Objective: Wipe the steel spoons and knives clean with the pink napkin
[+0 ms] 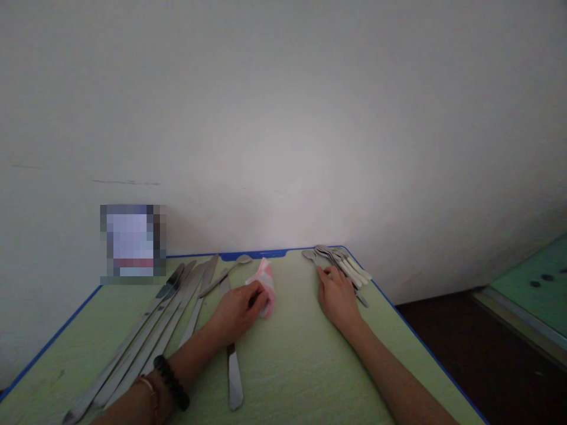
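Pink-and-white cloth (266, 273) sits bunched near the middle of the table (292, 366), far half, pinched in the left hand (239, 310). Left forearm comes in from bottom left, angled up and right; back of hand up, wrist nearly straight, fingers curled in with the thumb against the cloth. Dark bead bracelet (170, 381) and a thin reddish band (153, 395) on that wrist.

Right forearm enters from bottom right, angled up and left. Right hand (339, 298) is palm down, fingers bent, index reaching out to the neck of a metal utensil (309, 254). Can't tell if it grips it or just rests on it; head too small to call fork or spoon.

Table is pale green with a blue rim and carries the cutlery. Left side: long knives (153, 327) laid slantwise, roughly side by side, handles toward the near left; left forearm covers part of them. One separate knife (234, 381) runs under the left hand, handle toward the near edge; contact with the hand unclear. A spoon (243, 259) lies slantwise beyond the left hand, bowl away. Far right corner: metal spoons (325, 252) overlapping, white-handled cutlery (357, 271) just beside them. Pixelated object (132, 241) at far left, unreadable.
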Demonstrator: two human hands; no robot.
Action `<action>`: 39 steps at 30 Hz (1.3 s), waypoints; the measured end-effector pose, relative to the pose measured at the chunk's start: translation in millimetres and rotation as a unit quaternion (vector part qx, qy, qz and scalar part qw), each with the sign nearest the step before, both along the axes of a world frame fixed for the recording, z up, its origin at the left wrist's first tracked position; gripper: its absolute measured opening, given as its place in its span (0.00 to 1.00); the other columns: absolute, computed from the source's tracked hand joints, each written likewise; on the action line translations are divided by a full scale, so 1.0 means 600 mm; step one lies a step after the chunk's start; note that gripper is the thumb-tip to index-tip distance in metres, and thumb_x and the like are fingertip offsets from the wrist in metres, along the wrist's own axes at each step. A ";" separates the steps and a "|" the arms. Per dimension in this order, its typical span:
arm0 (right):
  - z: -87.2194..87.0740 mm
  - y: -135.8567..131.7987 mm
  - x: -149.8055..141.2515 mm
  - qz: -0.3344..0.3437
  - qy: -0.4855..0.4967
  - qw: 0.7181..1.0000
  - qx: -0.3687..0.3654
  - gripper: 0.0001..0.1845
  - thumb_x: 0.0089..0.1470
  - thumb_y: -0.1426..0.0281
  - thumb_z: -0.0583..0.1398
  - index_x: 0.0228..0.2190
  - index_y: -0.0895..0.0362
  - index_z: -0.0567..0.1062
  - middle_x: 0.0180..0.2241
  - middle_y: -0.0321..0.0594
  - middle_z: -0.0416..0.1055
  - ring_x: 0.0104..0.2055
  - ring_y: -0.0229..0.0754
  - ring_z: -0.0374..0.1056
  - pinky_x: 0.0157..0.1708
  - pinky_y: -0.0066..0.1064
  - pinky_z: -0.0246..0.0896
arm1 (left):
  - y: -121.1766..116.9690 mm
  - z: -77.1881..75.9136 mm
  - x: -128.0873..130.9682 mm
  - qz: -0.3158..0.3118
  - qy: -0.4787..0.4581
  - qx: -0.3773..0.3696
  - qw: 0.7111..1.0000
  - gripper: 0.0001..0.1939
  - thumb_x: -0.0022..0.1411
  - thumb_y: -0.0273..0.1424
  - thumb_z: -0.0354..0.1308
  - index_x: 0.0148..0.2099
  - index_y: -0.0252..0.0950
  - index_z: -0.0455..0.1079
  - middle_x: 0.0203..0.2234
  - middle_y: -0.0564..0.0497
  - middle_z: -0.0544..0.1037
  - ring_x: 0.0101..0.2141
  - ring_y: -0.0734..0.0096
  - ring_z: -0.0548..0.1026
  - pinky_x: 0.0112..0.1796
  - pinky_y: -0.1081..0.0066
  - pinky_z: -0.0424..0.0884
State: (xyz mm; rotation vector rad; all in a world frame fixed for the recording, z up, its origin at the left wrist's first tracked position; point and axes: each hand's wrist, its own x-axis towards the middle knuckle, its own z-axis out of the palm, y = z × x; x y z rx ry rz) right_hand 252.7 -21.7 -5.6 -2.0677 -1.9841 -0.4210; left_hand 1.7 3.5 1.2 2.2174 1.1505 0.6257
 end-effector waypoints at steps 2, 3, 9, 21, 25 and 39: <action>0.001 -0.001 -0.002 -0.010 0.010 1.000 -0.001 0.22 0.55 0.76 0.51 0.50 0.60 0.71 0.43 0.53 0.68 0.43 0.51 0.65 0.41 0.39 0.58 | 0.000 0.000 0.000 -0.001 0.001 0.002 1.000 0.14 0.65 0.36 0.43 0.31 0.38 0.65 0.24 0.53 0.73 0.25 0.70 0.69 0.28 0.73 0.58; 0.002 -0.001 -0.002 -0.013 0.012 1.000 0.001 0.21 0.55 0.75 0.50 0.50 0.61 0.71 0.43 0.54 0.68 0.43 0.51 0.65 0.42 0.38 0.57 | 0.001 0.000 0.000 -0.002 0.000 0.004 1.000 0.14 0.65 0.36 0.43 0.32 0.38 0.65 0.24 0.53 0.73 0.25 0.70 0.69 0.28 0.73 0.58; 0.001 -0.005 -0.005 -0.021 0.008 0.999 0.025 0.20 0.56 0.71 0.51 0.49 0.59 0.71 0.45 0.54 0.66 0.46 0.53 0.62 0.42 0.41 0.56 | 0.001 0.000 -0.001 -0.001 0.004 0.002 1.000 0.15 0.65 0.37 0.43 0.32 0.38 0.66 0.24 0.53 0.73 0.25 0.70 0.69 0.28 0.73 0.58; 0.005 -0.017 -0.042 0.140 0.078 0.985 0.064 0.25 0.56 0.73 0.51 0.56 0.57 0.63 0.51 0.52 0.63 0.52 0.51 0.60 0.50 0.45 0.56 | -0.005 0.006 0.000 0.001 -0.008 0.010 1.000 0.14 0.65 0.36 0.44 0.31 0.37 0.66 0.22 0.55 0.71 0.23 0.72 0.67 0.25 0.74 0.56; 0.002 -0.020 -0.074 0.212 0.108 0.970 0.041 0.23 0.57 0.72 0.51 0.55 0.58 0.63 0.51 0.51 0.63 0.50 0.47 0.63 0.51 0.42 0.60 | -0.006 0.007 0.000 0.019 -0.055 0.028 0.998 0.15 0.66 0.36 0.43 0.33 0.37 0.66 0.22 0.55 0.71 0.22 0.72 0.67 0.25 0.74 0.59; 0.016 0.041 -0.166 0.280 0.214 0.936 0.013 0.12 0.55 0.62 0.56 0.39 0.55 0.71 0.45 0.46 0.66 0.47 0.45 0.65 0.48 0.39 0.61 | 0.027 0.035 -0.084 0.061 0.300 0.050 0.951 0.38 0.57 0.46 0.54 0.63 0.28 0.54 0.63 0.30 0.53 0.64 0.43 0.47 0.57 0.51 0.51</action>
